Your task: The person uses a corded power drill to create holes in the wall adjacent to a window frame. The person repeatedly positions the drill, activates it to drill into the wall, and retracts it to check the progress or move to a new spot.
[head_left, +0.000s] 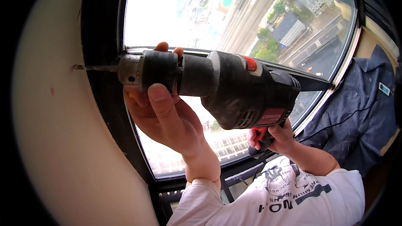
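A black power drill (251, 88) with red parts lies level across the view, its chuck (130, 70) pointing left. My left hand (167, 117) is closed around the chuck, thumb on the near side and fingertips showing over the top. My right hand (278, 138) wraps the rear handle, with fingers at the red trigger (260, 133). From the chuck a drill bit (98, 68) reaches over the black window frame to the cream wall (46, 142). Its tip is beside a small pink mark; whether it touches the wall I cannot tell.
A second pink mark (52, 91) is lower on the wall. Behind the drill is a large window (176, 12) in a black frame (102, 25), looking down on roads and buildings. At right, dark blue cloth (356, 104) carries a small light-coloured device (384, 88) and a thin black cable (335, 121).
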`<state>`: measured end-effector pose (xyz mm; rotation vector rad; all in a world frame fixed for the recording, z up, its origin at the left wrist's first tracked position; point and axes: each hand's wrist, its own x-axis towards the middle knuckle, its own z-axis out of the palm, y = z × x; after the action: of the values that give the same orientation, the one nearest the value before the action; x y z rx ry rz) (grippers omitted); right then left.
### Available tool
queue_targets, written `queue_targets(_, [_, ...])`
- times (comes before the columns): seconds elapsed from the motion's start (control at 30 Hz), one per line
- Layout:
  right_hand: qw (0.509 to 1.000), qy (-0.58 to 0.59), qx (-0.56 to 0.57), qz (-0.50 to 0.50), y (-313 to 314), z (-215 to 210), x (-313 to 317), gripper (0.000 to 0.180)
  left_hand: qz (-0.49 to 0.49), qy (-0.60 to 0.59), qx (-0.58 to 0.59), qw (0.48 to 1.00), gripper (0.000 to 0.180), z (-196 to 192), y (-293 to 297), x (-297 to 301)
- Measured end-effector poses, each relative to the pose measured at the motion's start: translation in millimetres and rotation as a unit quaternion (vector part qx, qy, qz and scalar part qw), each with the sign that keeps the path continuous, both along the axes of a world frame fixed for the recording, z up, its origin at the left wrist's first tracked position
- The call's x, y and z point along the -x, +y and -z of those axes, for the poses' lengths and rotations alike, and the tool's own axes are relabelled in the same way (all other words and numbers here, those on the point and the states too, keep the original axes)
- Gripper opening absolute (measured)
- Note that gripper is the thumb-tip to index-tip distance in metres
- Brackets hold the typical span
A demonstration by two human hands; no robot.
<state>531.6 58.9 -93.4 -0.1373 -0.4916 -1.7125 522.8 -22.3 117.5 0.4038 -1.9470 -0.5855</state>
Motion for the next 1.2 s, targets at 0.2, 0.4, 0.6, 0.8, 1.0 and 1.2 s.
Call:
queue_targets(0.2, [0.998, 0.065, -0.021, 0.01, -2, -2, 6, 0.053, 0.006, 0.001, -0.01, 1.0, 0.054, -4, -2, -1])
queue_targets(0.4, [1.0, 0.013, 0.008, 0.01, -3, -3, 7, 0.035, 0.013, 0.009, -0.015, 1.0, 0.055, -3, -2, -2])
queue_targets(0.6, [0.996, 0.081, -0.023, 0.029, -3, -2, 10, 0.052, 0.019, 0.004, -0.024, 1.0, 0.053, -3, -4, -2])
queue_targets(0.8, [0.999, 0.032, 0.013, -0.018, -3, -4, 6, 0.037, 0.021, 0.014, -0.044, 0.999, 0.056, -2, 1, -2])
queue_targets(1.0, [0.999, 0.021, 0.019, -0.016, -4, -5, 5, 0.03, 0.023, -0.005, -0.048, 0.999, 0.061, 33, 4, 2])
queue_targets(1.2, [0.997, 0.077, 0.021, -0.017, -1, -7, 37, 0.032, 0.061, 0.019, -0.073, 0.995, 0.058, 30, 1, 8])
